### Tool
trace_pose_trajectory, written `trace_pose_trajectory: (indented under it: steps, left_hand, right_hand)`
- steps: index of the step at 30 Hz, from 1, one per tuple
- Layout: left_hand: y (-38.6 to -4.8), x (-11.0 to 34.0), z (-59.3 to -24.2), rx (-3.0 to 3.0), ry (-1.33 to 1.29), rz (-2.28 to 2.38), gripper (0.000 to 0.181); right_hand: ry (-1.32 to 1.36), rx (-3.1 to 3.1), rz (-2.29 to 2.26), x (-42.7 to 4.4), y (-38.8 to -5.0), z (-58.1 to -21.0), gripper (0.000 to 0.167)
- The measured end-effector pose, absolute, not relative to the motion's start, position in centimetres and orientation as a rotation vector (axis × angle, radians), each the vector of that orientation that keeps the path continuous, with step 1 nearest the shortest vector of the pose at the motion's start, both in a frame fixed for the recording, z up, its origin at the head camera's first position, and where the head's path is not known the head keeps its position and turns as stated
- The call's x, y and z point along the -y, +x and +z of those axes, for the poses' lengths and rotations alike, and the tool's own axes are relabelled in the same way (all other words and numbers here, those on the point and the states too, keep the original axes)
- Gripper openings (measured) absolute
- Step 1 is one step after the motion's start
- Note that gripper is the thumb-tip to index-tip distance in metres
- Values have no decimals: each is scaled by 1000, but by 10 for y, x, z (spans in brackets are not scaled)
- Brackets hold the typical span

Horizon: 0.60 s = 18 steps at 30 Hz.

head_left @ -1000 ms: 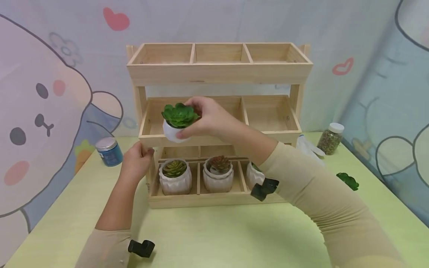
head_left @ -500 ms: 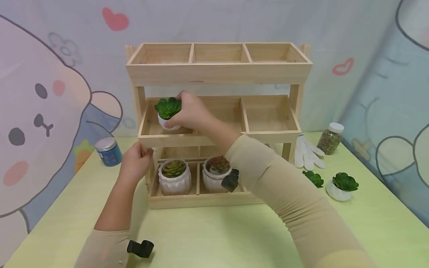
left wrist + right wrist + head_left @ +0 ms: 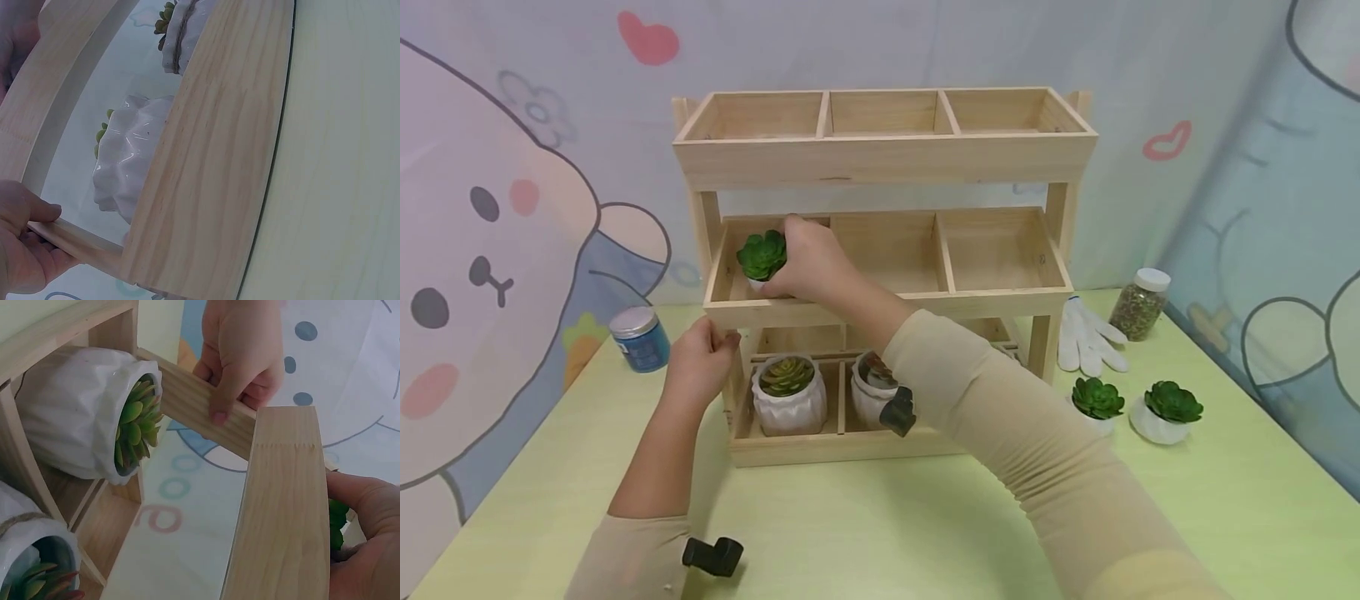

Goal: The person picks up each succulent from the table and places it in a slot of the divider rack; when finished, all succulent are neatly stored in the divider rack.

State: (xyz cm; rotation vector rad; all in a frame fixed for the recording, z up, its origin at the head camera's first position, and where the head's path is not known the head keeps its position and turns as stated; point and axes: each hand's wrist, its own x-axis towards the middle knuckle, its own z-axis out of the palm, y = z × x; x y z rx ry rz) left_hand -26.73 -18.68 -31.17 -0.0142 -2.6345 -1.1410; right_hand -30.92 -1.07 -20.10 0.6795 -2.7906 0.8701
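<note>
In the head view my right hand holds a small green succulent in a white pot, inside the left compartment of the middle tier of the wooden plant rack. The pot is mostly hidden by the front board and my fingers. My left hand grips the rack's left post below that tier, thumb and fingers around the wood in both wrist views. Below, larger white pots stand in the bottom tier: a yellow-green succulent at left and a reddish one in the middle, partly behind my sleeve.
On the table's right are two small potted succulents, one nearer and one further right, white gloves and a jar of granules. A blue jar stands at left. My right forearm crosses the rack's front.
My right hand has carried the potted succulent left and back, from in front of the middle tier down into its left compartment. The left hand stays on the post.
</note>
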Motion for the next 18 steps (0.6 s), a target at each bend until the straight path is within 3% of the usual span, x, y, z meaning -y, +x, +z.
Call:
trace_pose_trajectory:
  steps: [18]
  left_hand:
    - [-267, 187, -311, 2634, -7, -1172, 34]
  right_hand:
    - [650, 2881, 798, 15, -312, -199, 73]
